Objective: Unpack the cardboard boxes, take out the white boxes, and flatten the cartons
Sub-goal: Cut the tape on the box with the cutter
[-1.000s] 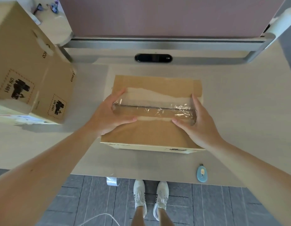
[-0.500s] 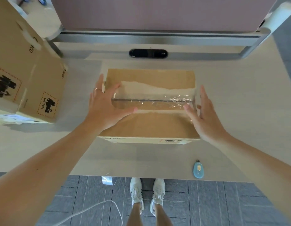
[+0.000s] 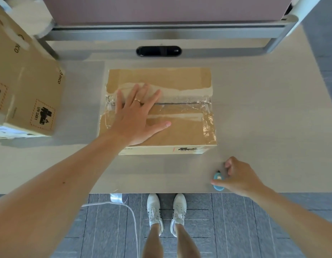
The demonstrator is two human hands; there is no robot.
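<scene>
Early stage. Far left, a second carton [image 3: 31, 94] is seen, untouched. The centre carton [image 3: 170, 131] is pressed down by the left hand [image 3: 137, 116], grip flat and open, with the tape [image 3: 189, 107] uncut and no white boxes out. Near right on the surface [image 3: 254, 108], the blue cutter [image 3: 217, 180] is pinched in the right hand [image 3: 239, 177] grip — flattening is not begun.

Left hand [image 3: 135, 116] flat, fingers spread, right hand [image 3: 237, 176] curled, pinching

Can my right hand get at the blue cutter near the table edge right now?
Probably yes: the right hand is at the blue cutter, curled around it, with nothing lying in between.
</scene>
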